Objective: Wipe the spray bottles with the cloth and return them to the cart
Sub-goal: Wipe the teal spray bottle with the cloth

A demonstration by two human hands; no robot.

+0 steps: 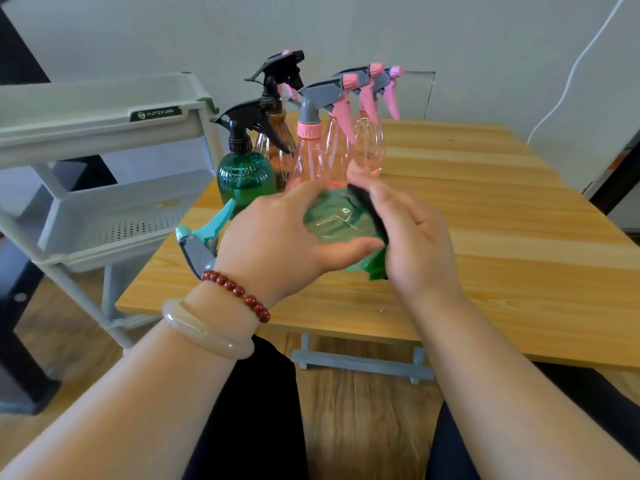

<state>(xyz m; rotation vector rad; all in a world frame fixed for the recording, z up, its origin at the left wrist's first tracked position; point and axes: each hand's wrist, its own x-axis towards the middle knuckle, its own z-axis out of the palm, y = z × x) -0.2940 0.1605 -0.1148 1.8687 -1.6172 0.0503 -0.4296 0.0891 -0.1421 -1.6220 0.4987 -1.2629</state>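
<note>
My left hand (277,233) grips a green see-through spray bottle (332,221) lying on its side above the table, its teal and grey trigger head (201,242) pointing left past my wrist. My right hand (412,233) holds a cloth (369,209), dark on one side and green on the other, pressed against the bottle's base end. Behind them stand several spray bottles: a dark green one with a black head (244,178), an amber one (273,133) and pink ones (310,157). The grey cart (104,133) stands to the left.
The wooden table (485,237) stretches to the right behind my hands. The cart's lower perforated tray (128,226) sits beside the table's left edge, its top tray (86,112) above it. A white cable (571,74) hangs on the wall at right.
</note>
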